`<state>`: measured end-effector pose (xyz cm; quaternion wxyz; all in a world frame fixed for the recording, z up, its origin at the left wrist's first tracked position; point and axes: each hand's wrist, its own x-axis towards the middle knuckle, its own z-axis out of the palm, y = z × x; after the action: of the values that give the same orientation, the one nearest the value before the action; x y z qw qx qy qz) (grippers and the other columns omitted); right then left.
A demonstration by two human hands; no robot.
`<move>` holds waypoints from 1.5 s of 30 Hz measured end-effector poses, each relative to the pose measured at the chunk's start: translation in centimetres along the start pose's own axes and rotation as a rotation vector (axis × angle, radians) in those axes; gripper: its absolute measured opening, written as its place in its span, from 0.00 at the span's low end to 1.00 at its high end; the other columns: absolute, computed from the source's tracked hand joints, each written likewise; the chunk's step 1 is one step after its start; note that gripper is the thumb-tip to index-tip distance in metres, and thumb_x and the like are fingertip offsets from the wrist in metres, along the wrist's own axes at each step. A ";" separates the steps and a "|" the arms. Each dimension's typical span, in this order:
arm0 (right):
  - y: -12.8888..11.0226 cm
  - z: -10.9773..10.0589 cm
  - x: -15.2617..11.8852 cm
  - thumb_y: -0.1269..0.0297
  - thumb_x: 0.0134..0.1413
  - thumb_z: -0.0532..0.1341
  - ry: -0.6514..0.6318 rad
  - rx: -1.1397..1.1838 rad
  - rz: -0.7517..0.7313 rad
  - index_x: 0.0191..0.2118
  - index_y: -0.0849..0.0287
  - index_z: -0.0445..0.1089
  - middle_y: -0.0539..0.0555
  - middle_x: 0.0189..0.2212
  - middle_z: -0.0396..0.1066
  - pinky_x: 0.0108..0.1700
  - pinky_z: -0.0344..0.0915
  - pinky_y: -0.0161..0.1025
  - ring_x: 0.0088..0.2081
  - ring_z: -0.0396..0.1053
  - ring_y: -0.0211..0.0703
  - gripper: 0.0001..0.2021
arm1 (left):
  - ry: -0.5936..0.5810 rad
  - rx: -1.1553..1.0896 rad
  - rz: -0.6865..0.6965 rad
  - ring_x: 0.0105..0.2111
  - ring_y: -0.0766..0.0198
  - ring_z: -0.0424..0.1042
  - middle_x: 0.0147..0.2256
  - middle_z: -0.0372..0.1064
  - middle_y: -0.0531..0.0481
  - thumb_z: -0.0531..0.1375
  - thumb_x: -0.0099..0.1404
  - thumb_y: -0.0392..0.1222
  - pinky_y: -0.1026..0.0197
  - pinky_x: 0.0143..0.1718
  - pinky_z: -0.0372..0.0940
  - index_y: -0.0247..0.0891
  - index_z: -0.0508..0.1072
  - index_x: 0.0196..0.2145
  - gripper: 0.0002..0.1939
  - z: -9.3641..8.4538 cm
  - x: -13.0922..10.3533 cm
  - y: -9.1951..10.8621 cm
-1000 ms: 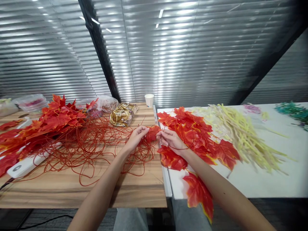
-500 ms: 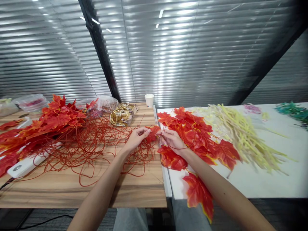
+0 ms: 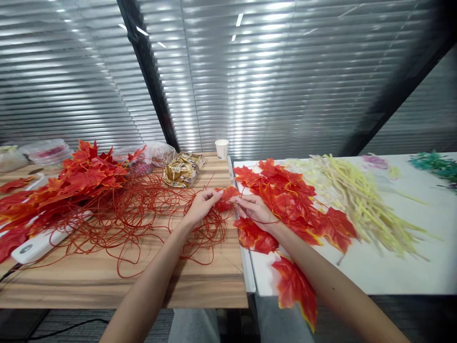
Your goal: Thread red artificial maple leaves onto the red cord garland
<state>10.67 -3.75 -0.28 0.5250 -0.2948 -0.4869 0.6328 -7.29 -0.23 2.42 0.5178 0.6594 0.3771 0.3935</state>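
Observation:
My left hand (image 3: 203, 205) pinches a small red artificial maple leaf (image 3: 225, 199) between thumb and fingers, above the seam of two tables. Close beside it, my right hand (image 3: 253, 208) has its fingertips pressed together at the leaf's stem end, on what looks like thin red cord; the exact grip is too small to make out. A strand of the cord crosses my right wrist. Under and left of my left hand lies a loose tangle of red cord (image 3: 143, 209). Red maple leaves (image 3: 289, 205) on a cord lie right of my right hand, one leaf (image 3: 296, 290) hanging over the edge.
On the wooden table (image 3: 210, 290) are a heap of maple leaves (image 3: 93, 171), a white power strip (image 3: 43, 243), gold packets (image 3: 182, 170) and a paper cup (image 3: 222, 149). Yellow strips (image 3: 360, 205) and green tinsel (image 3: 433, 164) lie on the white table (image 3: 403, 281).
The fingertips of my right hand have shifted slightly at the leaf's stem end, drawing closer together. My left hand keeps its hold on the leaf, nearly still.

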 end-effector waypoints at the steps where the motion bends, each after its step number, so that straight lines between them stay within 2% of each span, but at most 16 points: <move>1: 0.0 0.1 0.0 0.60 0.47 0.62 -0.004 -0.010 0.006 0.35 0.62 0.73 0.46 0.14 0.62 0.22 0.50 0.32 0.16 0.56 0.30 0.12 | -0.013 0.007 -0.001 0.27 0.70 0.60 0.24 0.62 0.54 0.57 0.55 0.52 0.67 0.34 0.56 0.34 0.66 0.21 0.17 0.0 0.0 0.0; 6: 0.0 0.3 -0.1 0.59 0.47 0.61 -0.019 -0.043 0.009 0.37 0.62 0.74 0.45 0.12 0.59 0.22 0.51 0.33 0.16 0.56 0.31 0.13 | -0.084 0.030 -0.026 0.27 0.68 0.62 0.25 0.65 0.52 0.57 0.55 0.52 0.66 0.33 0.57 0.33 0.70 0.24 0.17 -0.1 -0.1 0.0; 15: 0.3 -0.2 0.1 0.59 0.49 0.60 0.030 -0.113 -0.026 0.37 0.61 0.73 0.45 0.12 0.59 0.22 0.48 0.32 0.15 0.53 0.29 0.13 | -0.107 -0.014 -0.044 0.29 0.68 0.64 0.28 0.68 0.52 0.57 0.55 0.52 0.66 0.34 0.58 0.33 0.72 0.26 0.17 -0.1 0.0 0.7; 21: 0.2 -0.2 0.1 0.59 0.48 0.61 0.052 -0.070 -0.020 0.36 0.62 0.73 0.45 0.13 0.58 0.22 0.49 0.32 0.16 0.52 0.29 0.13 | -0.145 0.007 -0.056 0.30 0.69 0.64 0.29 0.67 0.53 0.60 0.52 0.42 0.67 0.33 0.57 0.35 0.72 0.31 0.09 -0.4 -0.3 1.0; 27: 0.0 0.0 0.2 0.57 0.46 0.62 0.115 -0.019 -0.024 0.35 0.62 0.74 0.44 0.10 0.55 0.21 0.50 0.32 0.15 0.51 0.29 0.13 | -0.081 -0.008 -0.004 0.32 0.68 0.65 0.30 0.67 0.52 0.58 0.49 0.34 0.67 0.35 0.58 0.34 0.71 0.31 0.09 -0.6 0.0 0.6; 34: -0.2 0.0 0.2 0.57 0.43 0.63 0.151 0.013 0.003 0.34 0.61 0.74 0.44 0.11 0.56 0.20 0.49 0.31 0.15 0.51 0.30 0.14 | -0.097 0.082 0.035 0.34 0.67 0.67 0.34 0.69 0.49 0.57 0.50 0.33 0.65 0.37 0.60 0.34 0.71 0.33 0.10 -0.9 0.1 0.2; 39: -0.1 -0.2 0.1 0.57 0.44 0.63 0.150 0.008 0.012 0.35 0.61 0.73 0.44 0.11 0.55 0.19 0.45 0.31 0.15 0.50 0.29 0.14 | -0.115 0.130 0.075 0.36 0.65 0.68 0.36 0.69 0.48 0.58 0.52 0.36 0.65 0.38 0.61 0.34 0.71 0.35 0.11 -0.9 0.1 0.0; 45: -0.1 -0.2 0.2 0.56 0.45 0.62 0.145 -0.059 -0.004 0.36 0.61 0.73 0.43 0.11 0.55 0.19 0.47 0.31 0.15 0.50 0.29 0.15 | -0.046 0.275 0.156 0.34 0.65 0.68 0.36 0.71 0.47 0.56 0.51 0.35 0.63 0.38 0.62 0.33 0.72 0.35 0.12 -0.8 0.1 -0.1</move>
<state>10.85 -3.47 -0.24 0.5511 -0.3543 -0.4665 0.5943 -7.98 0.19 2.43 0.3990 0.7601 0.3629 0.3623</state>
